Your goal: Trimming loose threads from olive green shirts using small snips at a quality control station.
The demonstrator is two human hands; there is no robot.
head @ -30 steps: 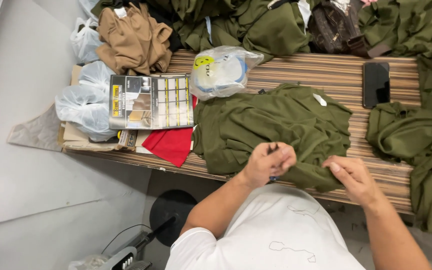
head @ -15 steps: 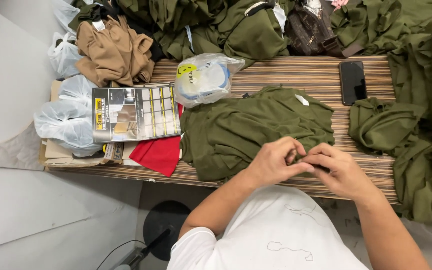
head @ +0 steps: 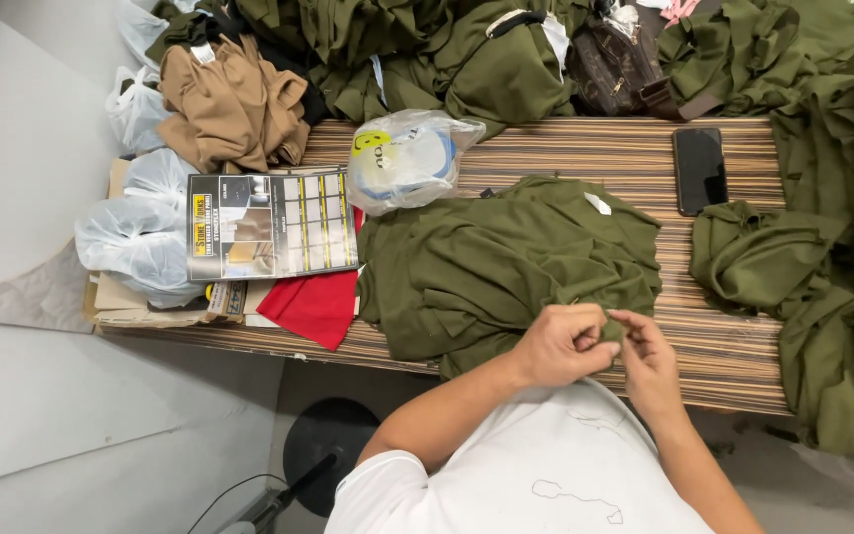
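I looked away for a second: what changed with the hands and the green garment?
The right hand moved in to meet the left hand; both now pinch the near edge of the olive garment. The phone, catalogue and bagged item stayed put.

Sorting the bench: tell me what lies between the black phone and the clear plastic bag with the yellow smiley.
In the head view, between the phone and the plastic bag lies only bare striped tabletop; the olive garment spreads just below that stretch.

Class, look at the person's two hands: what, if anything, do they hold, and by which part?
Both the left hand and the right hand pinch the near edge of the olive green garment spread on the striped table.
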